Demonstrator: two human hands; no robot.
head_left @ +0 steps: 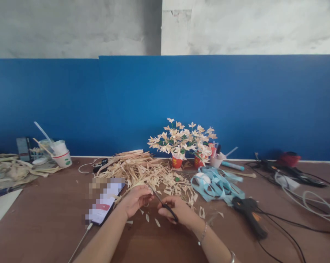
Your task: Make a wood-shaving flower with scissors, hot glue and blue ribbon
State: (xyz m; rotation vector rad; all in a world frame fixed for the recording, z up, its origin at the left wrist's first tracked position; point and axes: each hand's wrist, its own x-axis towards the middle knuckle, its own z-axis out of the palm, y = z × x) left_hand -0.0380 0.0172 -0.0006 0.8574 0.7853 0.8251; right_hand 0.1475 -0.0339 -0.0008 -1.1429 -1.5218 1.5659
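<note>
Scissors (169, 210) were in the right hand (181, 212), low in view above the surface (145, 252): dark handles at the fingers, blades angled up-left to the left fingertips. Right hand was clamped on the handles. Bracelet (204, 233) on that wrist, bangle (232, 256) farther up the arm. Left hand (137, 200) was curled, thumb and fingers close together at the blade tips; couldn't tell what, if anything, was pinched there.

Pale scraps (147, 218) lay loose below and between the hands. Left of the left forearm: phone (101, 213), screen up and lit, white cable (81, 239) plugged into its near end. White sheet (3, 210) sat at the left edge of view. Right of the right hand: glue gun (249, 215) on the surface, black cords (293, 228) running off right. Just beyond it, a tangle of light-blue ribbon (218, 184), with a white roll (202, 178) at its left side.

Straight past the hands: heap of pale strips (134, 166), long ones left, short bits spilled right toward the ribbon. Behind that, two red cups (177, 161) stood upright with pale flowers (178, 137). White cup (216, 160) was just right of them, blue tube (232, 166) lying near it. Paper cup (63, 160) stood well left. Blue panel (181, 91) ran behind everything, gray wall (71, 29) above.
</note>
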